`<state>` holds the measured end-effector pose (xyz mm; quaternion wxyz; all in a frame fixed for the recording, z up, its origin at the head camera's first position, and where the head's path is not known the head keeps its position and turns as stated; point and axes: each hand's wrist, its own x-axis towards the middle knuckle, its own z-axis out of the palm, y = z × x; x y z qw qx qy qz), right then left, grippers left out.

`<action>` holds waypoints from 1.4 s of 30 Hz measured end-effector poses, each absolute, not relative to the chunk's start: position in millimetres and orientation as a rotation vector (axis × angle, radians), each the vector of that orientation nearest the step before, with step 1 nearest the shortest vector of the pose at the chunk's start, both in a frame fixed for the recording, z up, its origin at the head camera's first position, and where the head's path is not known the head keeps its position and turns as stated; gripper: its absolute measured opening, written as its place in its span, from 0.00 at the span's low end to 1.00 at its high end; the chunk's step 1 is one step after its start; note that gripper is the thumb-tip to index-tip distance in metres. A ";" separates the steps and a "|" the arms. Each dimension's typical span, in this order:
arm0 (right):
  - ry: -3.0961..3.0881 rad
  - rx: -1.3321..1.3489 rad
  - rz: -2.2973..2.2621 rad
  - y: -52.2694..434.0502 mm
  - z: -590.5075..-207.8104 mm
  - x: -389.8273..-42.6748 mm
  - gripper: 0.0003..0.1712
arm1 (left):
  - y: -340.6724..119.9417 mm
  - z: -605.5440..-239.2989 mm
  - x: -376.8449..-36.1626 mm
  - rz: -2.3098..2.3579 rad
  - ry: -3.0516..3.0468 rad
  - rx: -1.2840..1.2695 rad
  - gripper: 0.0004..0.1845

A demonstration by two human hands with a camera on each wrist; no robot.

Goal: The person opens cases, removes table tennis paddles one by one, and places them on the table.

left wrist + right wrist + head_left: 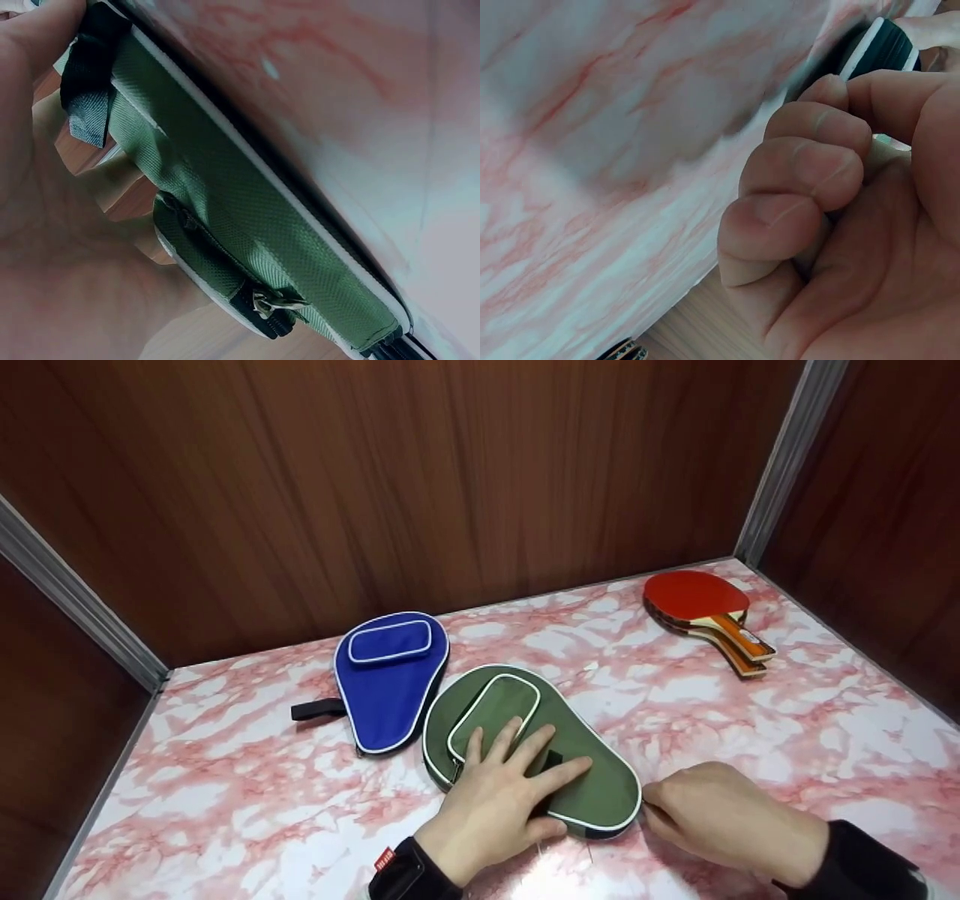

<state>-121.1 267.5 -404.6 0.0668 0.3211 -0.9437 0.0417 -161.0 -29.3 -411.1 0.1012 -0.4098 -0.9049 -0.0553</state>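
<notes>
A: Left hand is lying flat on the green case — fingers spread, palm pressing down across the front pocket. Looks like it's pinning the case so it can't slide on the table.

B: And the right hand?

A: It's sitting at the narrow end of the case, by the white trim, fingers curled tight. From the right wrist view they're bunching round something small at that edge — prob. the zip tab, but it's hidden, can't tell for sure.

B: So one hand is bracing, the other's working the edge.

A: That's my read. The left wrist view is showing the case side-on: green fabric, white trim, a zip pull on the pocket, and a black strap poking out under the fingers.

B: Where's the case lying?

A: Flat on the pink marble table, near the front edge, wide end pointing back-left.

B: Anything else out there?

A: A blue case is lying just beside it to the left, edges nearly touching, its own black strap sticking out. Far right corner, well apart — red paddles, stacked, handles pointing toward the front. Wood panels are closing in the back & sides.
</notes>
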 end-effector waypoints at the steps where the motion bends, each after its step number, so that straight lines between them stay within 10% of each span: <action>1: -2.851 0.971 0.132 267.6 -404.5 -120.4 0.20 | -29.3 -411.0 -161.0 -0.164 -2.672 -1.211 0.43; 42: -2.970 1.057 0.367 251.5 -410.4 -96.1 0.10 | -28.6 -410.9 -160.2 -0.135 -2.677 -1.196 0.43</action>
